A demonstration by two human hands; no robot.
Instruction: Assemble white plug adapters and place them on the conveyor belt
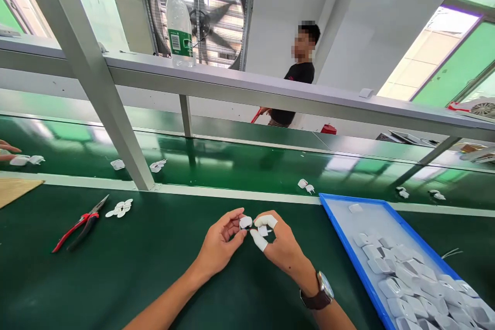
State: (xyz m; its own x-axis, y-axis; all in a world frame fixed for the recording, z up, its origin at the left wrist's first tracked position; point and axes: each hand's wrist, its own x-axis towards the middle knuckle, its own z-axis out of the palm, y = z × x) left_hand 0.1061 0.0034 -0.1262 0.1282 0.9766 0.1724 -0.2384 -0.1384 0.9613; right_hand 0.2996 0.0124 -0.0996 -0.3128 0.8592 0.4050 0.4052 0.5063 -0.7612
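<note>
Over the dark green work mat [162, 268], my left hand [222, 240] pinches a small white plastic part [245, 223] between thumb and fingers. Close beside it, my right hand [280, 245] grips another small white plastic piece [264, 230], largely covered by the fingers. White covers sit on the thumb and index finger of that hand, and a watch [319, 291] is on its wrist. The two parts are very near each other; whether they touch I cannot tell.
Red-handled pliers [83, 224] and flat white pieces [120, 208] lie to the left. At right, a blue-rimmed tray [350, 252] holds several white plastic housings [412, 273]. White parts [306, 186] rest on the green conveyor [240, 160]. A person [301, 75] stands beyond the metal frame [240, 80].
</note>
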